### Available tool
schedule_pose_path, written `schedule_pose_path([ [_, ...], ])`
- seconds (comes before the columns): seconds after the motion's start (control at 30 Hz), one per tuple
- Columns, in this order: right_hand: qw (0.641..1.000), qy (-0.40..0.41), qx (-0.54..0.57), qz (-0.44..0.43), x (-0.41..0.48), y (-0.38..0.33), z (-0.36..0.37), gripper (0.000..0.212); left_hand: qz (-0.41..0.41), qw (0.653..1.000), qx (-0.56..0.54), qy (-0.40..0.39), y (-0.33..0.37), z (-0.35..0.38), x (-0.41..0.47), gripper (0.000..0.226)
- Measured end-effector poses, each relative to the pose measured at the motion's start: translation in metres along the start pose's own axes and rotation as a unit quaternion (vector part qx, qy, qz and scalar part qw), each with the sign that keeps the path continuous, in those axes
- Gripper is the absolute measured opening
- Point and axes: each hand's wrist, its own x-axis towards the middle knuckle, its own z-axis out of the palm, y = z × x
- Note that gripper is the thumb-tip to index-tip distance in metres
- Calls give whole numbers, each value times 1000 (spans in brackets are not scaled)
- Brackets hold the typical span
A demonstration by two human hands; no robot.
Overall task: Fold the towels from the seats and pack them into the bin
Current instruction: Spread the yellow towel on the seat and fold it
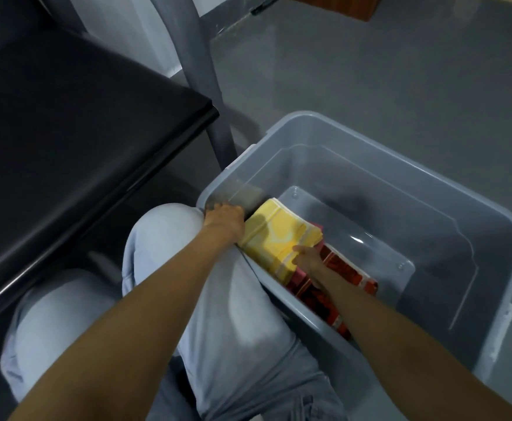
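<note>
A grey plastic bin [492, 226] stands on the floor at my right. Inside it, against the near wall, a folded yellow towel [274, 238] lies on top of a folded red patterned towel [337, 287]. My left hand [224, 218] grips the bin's near rim beside the yellow towel. Inside the bin, my right hand [308, 258] holds the yellow towel's right edge, thumb on top and fingers under the fold.
A black padded seat [75, 141] fills the left side, with its grey metal leg [206, 95] running down beside the bin. My knees in light jeans [227, 284] press against the bin's near wall. Grey floor lies beyond the bin.
</note>
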Motion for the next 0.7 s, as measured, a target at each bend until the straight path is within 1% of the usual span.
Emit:
schedule_pose_path([
  [0.07,1000,24,-2,-7,-6,-2,4,41,-2,1000,11,-4,2,0,0,39],
  [0.17,998,39,-54,-12,-6,-2,3,51,1,1000,16,-5,3,0,1,38],
  [0.2,994,38,-99,-5,-9,-1,5,52,1,1000,14,-4,2,0,2,37],
  [0.23,983,41,-177,5,-14,-2,6,53,1,1000,14,-5,2,1,2,37],
  [0.27,962,75,-263,1,-15,-1,8,54,1,1000,13,-4,2,0,2,37],
  [0.3,933,123,-334,-51,-18,-3,12,55,1,1000,14,-3,2,1,2,37],
  [0.33,906,159,-366,-141,-21,-7,17,53,0,1000,13,-2,2,1,2,37],
  [0.37,879,163,-384,-230,-20,-9,26,49,2,1000,12,0,2,1,3,36],
  [0.4,877,128,-371,-279,-22,-13,34,44,3,1000,9,1,2,1,2,36],
  [0.47,883,-35,-377,-279,-25,-18,40,41,4,1000,-3,5,2,2,2,37],
  [0.5,874,-92,-397,-266,-21,-19,38,44,3,1000,-11,7,2,2,2,37],
  [0.53,863,-137,-430,-227,-18,-20,35,46,4,1000,-21,10,2,2,1,37],
  [0.57,866,-172,-434,-179,-13,-18,32,47,4,999,-30,13,2,2,1,37],
  [0.6,864,-183,-448,-141,-11,-18,31,47,2,999,-37,17,2,1,0,37],
  [0.63,846,-188,-480,-139,-11,-21,30,47,2,999,-43,18,2,2,-1,36],
  [0.67,842,-193,-473,-171,-8,-20,30,48,2,998,-52,18,2,1,-2,36],
  [0.7,848,-180,-459,-195,-4,-17,31,51,1,998,-65,17,1,2,-2,36],
])
